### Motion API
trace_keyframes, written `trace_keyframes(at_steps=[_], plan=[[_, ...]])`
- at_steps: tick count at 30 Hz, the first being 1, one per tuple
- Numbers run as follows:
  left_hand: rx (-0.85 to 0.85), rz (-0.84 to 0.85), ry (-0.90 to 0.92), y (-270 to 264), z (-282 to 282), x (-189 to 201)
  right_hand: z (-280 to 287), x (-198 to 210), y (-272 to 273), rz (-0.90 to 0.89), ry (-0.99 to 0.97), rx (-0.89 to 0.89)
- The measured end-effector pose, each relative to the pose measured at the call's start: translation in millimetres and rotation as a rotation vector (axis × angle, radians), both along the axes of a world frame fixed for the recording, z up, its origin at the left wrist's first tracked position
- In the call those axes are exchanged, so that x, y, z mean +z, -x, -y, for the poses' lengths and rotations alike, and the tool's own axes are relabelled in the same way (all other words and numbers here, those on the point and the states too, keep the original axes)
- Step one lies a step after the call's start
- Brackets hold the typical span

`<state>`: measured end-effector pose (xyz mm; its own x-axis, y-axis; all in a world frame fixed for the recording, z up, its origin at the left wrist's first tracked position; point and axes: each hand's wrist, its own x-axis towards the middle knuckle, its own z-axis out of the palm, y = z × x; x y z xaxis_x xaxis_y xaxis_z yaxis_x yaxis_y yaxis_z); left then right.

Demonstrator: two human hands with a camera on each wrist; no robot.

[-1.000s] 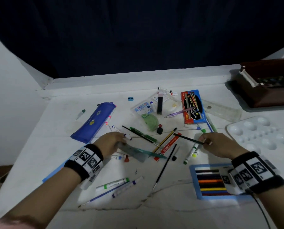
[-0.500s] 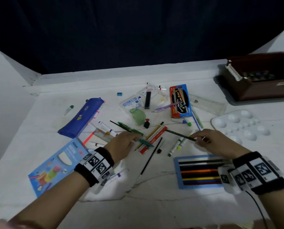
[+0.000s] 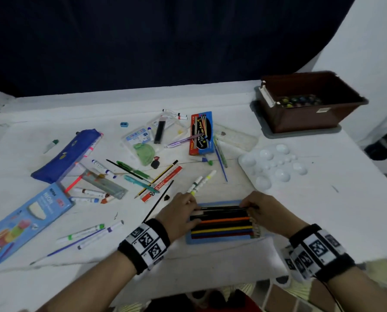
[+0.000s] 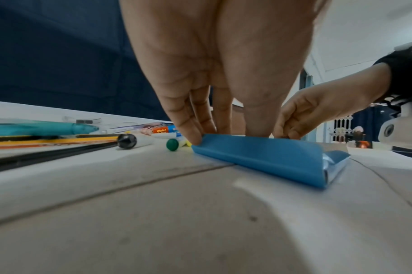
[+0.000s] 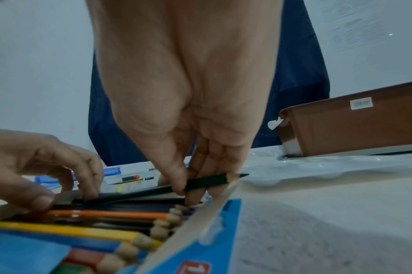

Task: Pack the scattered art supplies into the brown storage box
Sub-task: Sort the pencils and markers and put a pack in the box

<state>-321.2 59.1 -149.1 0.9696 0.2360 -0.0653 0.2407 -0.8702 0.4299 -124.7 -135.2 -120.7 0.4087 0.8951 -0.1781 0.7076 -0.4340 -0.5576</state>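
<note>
Mostly unpacked: right hand (image 5: 188,129) is pinching a dark pencil (image 5: 200,183) into the tray (image 3: 219,240), left hand (image 3: 179,212) pressing flat on it; box (image 3: 311,115) is holding little.

Brown storage box (image 3: 309,115) sits upright, open-topped, at table's far right on a grey lid; small paint pots inside. Blue coloured-pencil pack (image 3: 219,238) lies flat at near centre, open, pencils in a row. Dark pencil (image 5: 207,182) tilted over its far edge. Remaining supplies scattered left and centre.

White table (image 3: 323,217) against pale walls (image 3: 368,41), dark blue curtain (image 3: 143,41) behind, dim light.
</note>
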Motion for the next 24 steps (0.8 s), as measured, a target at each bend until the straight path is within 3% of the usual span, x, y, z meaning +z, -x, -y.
trace_keyframes(at_steps=[7, 12, 19, 24], plan=[[0.110, 0.059, -0.033, 3, 11, -3, -13, -6, 5, 0.074, -0.027, 0.178], [0.014, 0.028, -0.007, 7, 20, 3, -24, -6, 16, 0.176, 0.022, 0.251], [0.054, -0.072, -0.120, 11, 20, 0, -16, -6, 6, 0.112, 0.030, 0.239], [-0.010, 0.008, 0.011, 11, 27, 2, -12, -8, -2, 0.088, 0.093, 0.281]])
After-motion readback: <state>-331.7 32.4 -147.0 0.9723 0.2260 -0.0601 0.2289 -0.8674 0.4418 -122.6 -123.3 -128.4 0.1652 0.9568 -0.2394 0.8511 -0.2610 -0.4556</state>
